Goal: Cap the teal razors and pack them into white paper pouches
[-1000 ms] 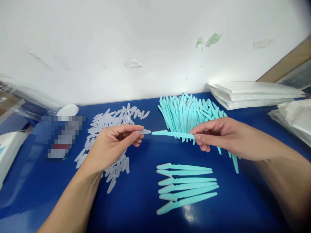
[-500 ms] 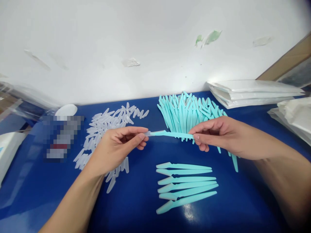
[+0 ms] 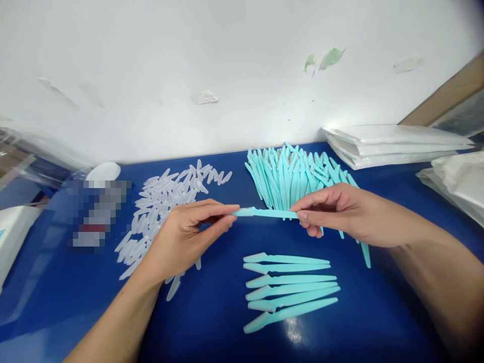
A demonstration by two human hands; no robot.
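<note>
A teal eyebrow razor (image 3: pixel 274 214) is held level between my two hands above the blue table. My left hand (image 3: pixel 192 232) is closed, thumb and fingers pinching the razor's blade end, where a clear cap appears to cover the blade. My right hand (image 3: pixel 340 214) pinches the handle end between thumb and fingers. Behind my left hand lies a spread of loose clear caps (image 3: pixel 166 194), partly hidden by it. Beyond my right hand is a heap of teal razors (image 3: pixel 291 176). Several razors (image 3: pixel 302 289) lie side by side below, blade ends to the left.
White plastic packets (image 3: pixel 401 141) are stacked at the back right, with more plastic wrapping (image 3: pixel 461 174) nearer. A white round object (image 3: pixel 104 171) and a white device (image 3: pixel 13 237) stand on the left of the blue table (image 3: pixel 212 312). A white wall (image 3: pixel 242 65) rises behind.
My left hand has moved slightly right along the razor, bringing the clear cap further over the blade. My right hand has shifted a little left with the handle.
</note>
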